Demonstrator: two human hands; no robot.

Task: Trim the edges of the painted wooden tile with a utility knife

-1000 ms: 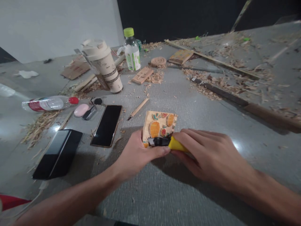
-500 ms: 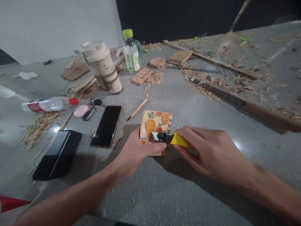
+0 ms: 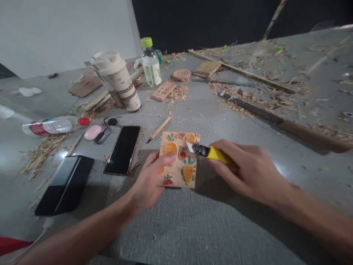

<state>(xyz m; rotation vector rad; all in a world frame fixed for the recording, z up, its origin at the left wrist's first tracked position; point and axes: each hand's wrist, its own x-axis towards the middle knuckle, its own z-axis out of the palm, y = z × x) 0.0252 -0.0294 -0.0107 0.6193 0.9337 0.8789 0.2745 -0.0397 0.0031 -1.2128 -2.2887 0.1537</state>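
Pinching the left edge of a painted wooden board (image 3: 179, 165) just below the centre of the frame, the left hand (image 3: 150, 176) rests its thumb on the top face. On the right, the right hand (image 3: 244, 167) has its fingers curled round a yellow knife (image 3: 213, 152), its blade over the board's upper right part; whether they touch is hard to tell. A phone (image 3: 122, 150) lies left of centre and a cup (image 3: 120, 79) stands in the upper left.

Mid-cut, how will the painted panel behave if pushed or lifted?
The painted panel is probably stiff, showing no sag beyond the left hand. Flat and straight-edged, it should slide rather than roll. Its carved-looking surface likely gives some grip.
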